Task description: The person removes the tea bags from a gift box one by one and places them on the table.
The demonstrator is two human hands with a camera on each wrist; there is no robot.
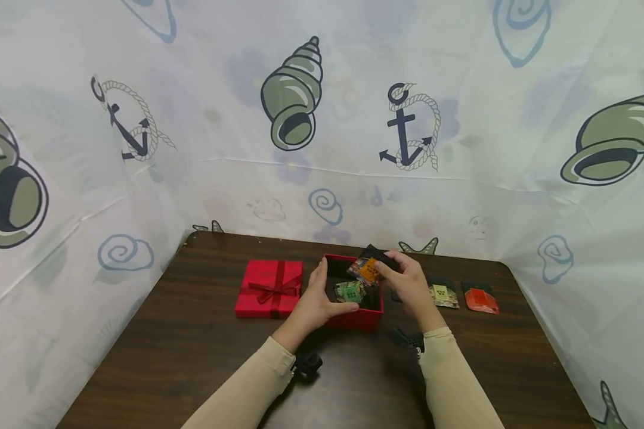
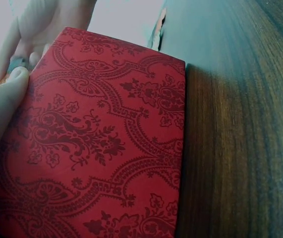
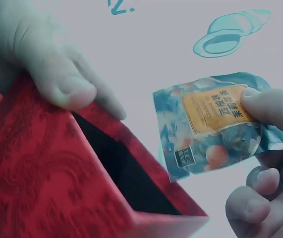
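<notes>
My left hand (image 1: 315, 301) grips the open red box (image 1: 362, 322), its thumb over the near rim and the fingers along the left wall. The box has a dark inside and a brocade-like pattern. Inside it shows a packet with a green label (image 1: 350, 292). My right hand (image 1: 409, 285) pinches a packet with an orange label (image 1: 371, 269) between thumb and fingers, over the right side of the box. In the right wrist view this packet (image 3: 211, 126) shows fruit and flower prints and is held beside the box opening.
Left of the box lies the red lid (image 1: 257, 292) with a dark red ribbon bow. To the right are a packet with a yellow label (image 1: 443, 295) and a red-orange packet (image 1: 482, 300), on the dark wooden table (image 1: 193, 333). A patterned white cloth (image 1: 354, 202) hangs behind.
</notes>
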